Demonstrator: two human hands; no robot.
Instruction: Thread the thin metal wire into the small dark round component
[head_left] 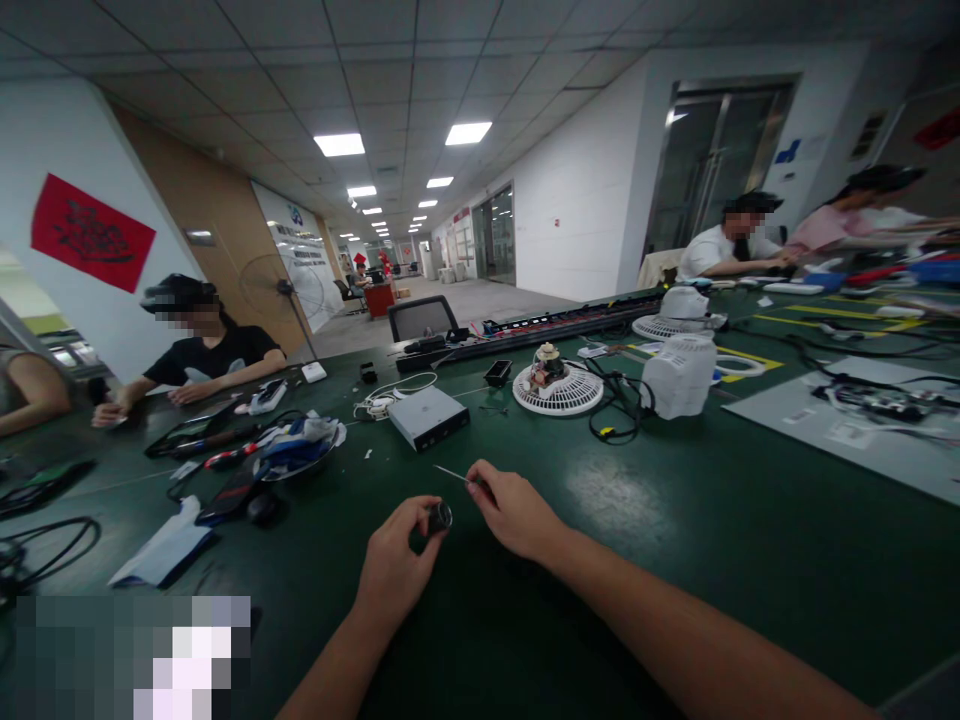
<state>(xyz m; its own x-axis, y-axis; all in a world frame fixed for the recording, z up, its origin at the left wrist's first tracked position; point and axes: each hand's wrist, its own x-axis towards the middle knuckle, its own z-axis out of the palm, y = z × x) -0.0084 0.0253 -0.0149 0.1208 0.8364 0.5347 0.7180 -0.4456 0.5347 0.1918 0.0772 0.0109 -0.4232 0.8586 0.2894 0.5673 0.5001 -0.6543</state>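
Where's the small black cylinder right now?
In the head view's lower middle, the small black cylinder is in the left hand, left of the right hand.

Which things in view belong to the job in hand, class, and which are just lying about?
In use:
- small dark cylinder, in the left hand
- thin, pale tool, in the right hand

Apparently just lying about:
- flat grey box
- round white grille
- white housing
- small black box
- pale folded sheet
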